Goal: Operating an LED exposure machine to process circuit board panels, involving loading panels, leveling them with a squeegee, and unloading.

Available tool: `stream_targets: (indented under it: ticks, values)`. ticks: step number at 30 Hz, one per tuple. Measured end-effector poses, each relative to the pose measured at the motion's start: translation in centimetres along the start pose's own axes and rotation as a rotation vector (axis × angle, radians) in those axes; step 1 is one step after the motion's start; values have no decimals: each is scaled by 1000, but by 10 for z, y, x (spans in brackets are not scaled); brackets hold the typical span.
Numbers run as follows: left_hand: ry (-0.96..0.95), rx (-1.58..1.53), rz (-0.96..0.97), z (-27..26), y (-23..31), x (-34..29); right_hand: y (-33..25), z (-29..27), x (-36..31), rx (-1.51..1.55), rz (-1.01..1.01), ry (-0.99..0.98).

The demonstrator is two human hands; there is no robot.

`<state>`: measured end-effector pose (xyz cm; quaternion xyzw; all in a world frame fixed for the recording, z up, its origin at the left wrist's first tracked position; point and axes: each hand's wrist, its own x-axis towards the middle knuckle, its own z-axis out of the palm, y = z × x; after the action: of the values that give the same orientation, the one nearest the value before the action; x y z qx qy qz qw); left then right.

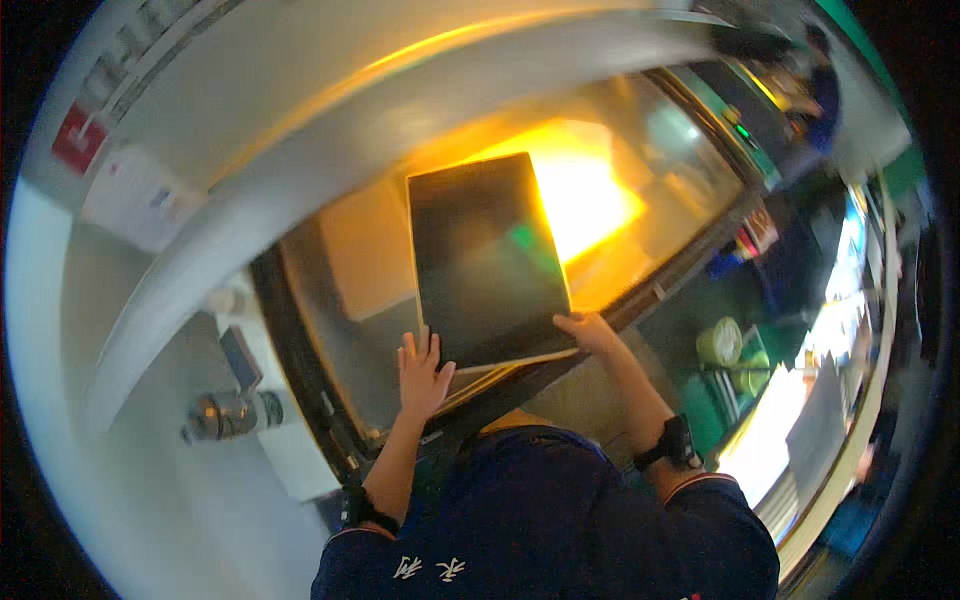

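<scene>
A dark, flat rectangular panel [490, 265] with a pale edge lies tilted over the framed bed [375, 385] of a machine. My right hand [592, 332] grips its near right corner, thumb on top and the other fingers hidden beneath. At the near left corner is my left hand [424, 380], its fingers spread and touching the panel's edge. Intense yellow-orange light [585, 190] shines from behind the panel's right side. Blur hides the finer detail of the panel's surface.
A long curved grey hood [330, 130] arches across the far side. To the left, a dark cylindrical device [235, 414] stands by a white surface. On the right are a round pale green object [720, 342], a brightly lit surface [765, 430] and another person [822, 95] farther back.
</scene>
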<state>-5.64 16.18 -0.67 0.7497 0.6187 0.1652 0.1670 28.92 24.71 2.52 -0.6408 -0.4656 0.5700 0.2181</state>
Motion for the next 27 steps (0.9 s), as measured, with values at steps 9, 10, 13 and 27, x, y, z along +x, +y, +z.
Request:
stream_targets:
  ticks: [9,10,13,27]
  values:
    - [-218,-425,390,41,135,38,150,-17,-291,488,177,804]
    - [-290,-521,422,45,165,38,149,-13,-334,607,139,848]
    - [-470,-652,702,69,262,37,201,43,-434,806,92,1135]
    - [-2219,-678,307,86,602,-438,349,244,-603,1603,120,1918]
